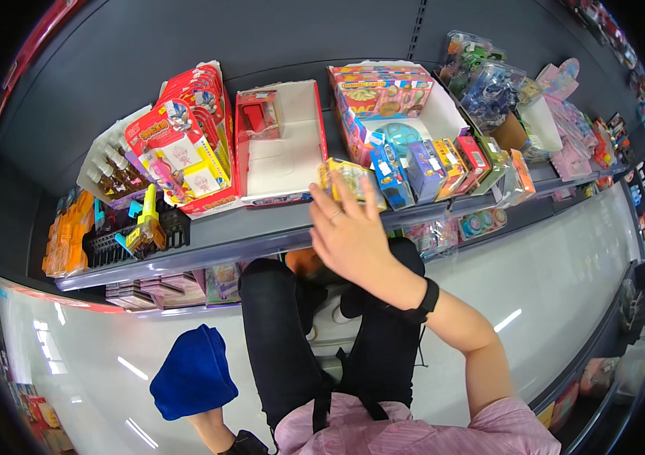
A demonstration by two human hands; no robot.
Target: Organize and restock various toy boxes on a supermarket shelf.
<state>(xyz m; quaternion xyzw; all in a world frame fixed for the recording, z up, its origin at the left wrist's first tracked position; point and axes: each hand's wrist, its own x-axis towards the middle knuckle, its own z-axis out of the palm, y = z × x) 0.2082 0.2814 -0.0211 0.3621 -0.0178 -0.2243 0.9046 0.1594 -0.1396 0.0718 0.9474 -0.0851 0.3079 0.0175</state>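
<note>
My right hand (353,241), with a dark band at the wrist, reaches to the shelf's front edge. Its fingers are spread and lie over a small yellow box (375,179) at the left end of a row of small boxes. Beside that one stand a blue box (392,176), a purple box (424,171), an orange one (450,165) and a red one (472,161). Down at the left, a folded blue cloth (194,371) covers most of my left hand (209,425), which holds it; the fingers are hidden.
Behind my right hand, an open red-edged display box (281,163) holds one small red pack (260,115). Carded toys (186,144) stand left of it, a pink toy display box (387,95) to the right. Orange plastic toys (70,235) lie at the shelf's left end. Below runs a lower shelf (163,290).
</note>
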